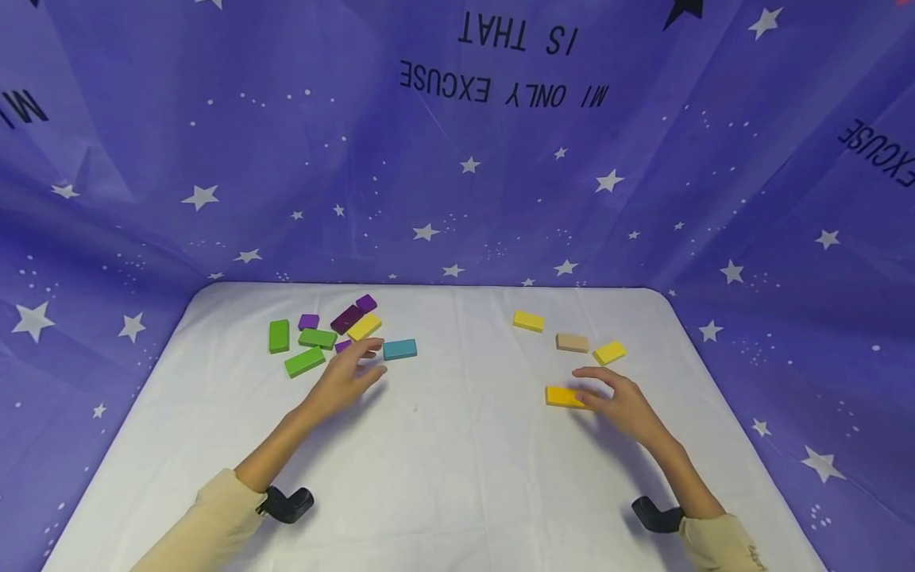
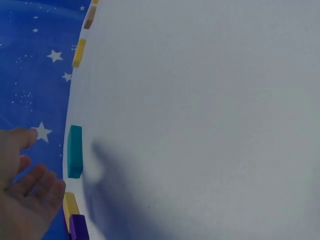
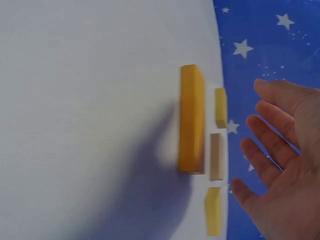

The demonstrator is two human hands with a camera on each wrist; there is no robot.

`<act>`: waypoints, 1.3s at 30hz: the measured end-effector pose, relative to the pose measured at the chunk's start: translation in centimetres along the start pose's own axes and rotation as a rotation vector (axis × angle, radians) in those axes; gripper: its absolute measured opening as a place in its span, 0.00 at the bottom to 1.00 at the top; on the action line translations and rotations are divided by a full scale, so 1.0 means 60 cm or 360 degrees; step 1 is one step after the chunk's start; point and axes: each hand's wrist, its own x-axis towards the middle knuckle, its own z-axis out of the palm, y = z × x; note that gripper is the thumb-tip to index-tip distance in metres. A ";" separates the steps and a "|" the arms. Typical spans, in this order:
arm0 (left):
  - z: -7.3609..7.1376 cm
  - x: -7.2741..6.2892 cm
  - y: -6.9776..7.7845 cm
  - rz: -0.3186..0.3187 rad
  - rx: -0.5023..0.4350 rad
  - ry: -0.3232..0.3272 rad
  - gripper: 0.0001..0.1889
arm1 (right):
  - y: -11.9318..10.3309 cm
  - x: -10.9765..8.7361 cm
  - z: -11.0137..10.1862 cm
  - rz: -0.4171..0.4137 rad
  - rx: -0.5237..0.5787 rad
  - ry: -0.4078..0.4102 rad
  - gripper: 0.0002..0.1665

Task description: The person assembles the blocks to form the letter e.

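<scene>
Over the left group of blocks hovers my left hand (image 1: 348,376), its fingers loosely bent and holding nothing. Closest to its fingertips lies a teal block (image 1: 399,349), also seen in the left wrist view (image 2: 75,152). A yellow block (image 1: 364,327) and a small purple block (image 1: 343,346), partly hidden by the hand, sit just beyond. My right hand (image 1: 620,403) is above an orange-yellow block (image 1: 565,396), covering its right end in the head view. In the right wrist view its fingers are spread and apart from that block (image 3: 192,120).
Farther back on the right are a yellow block (image 1: 528,321), a tan block (image 1: 572,342) and another yellow block (image 1: 609,353). Green blocks (image 1: 304,362) and a dark purple block (image 1: 347,319) lie on the left. A starry blue cloth (image 1: 429,199) rises behind the white table (image 1: 465,477).
</scene>
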 end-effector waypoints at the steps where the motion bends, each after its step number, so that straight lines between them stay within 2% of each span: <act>1: 0.004 0.003 -0.001 -0.0010 -0.0008 -0.0002 0.25 | 0.004 0.000 0.003 0.0012 0.0010 -0.0009 0.22; 7: 0.024 0.016 -0.007 -0.0080 0.0083 -0.0008 0.26 | 0.026 -0.004 0.020 0.0029 0.0059 -0.0018 0.23; 12: 0.035 0.029 -0.020 -0.0079 0.0162 0.0014 0.27 | 0.034 -0.006 0.024 0.0088 0.0062 -0.0055 0.23; 21: 0.040 0.043 -0.026 -0.0122 0.0174 0.0019 0.27 | 0.050 -0.007 0.026 0.0146 0.0050 -0.0096 0.24; 39: 0.047 0.051 -0.041 -0.0131 0.0249 -0.0030 0.26 | 0.075 -0.006 0.030 0.0125 0.0074 -0.0084 0.23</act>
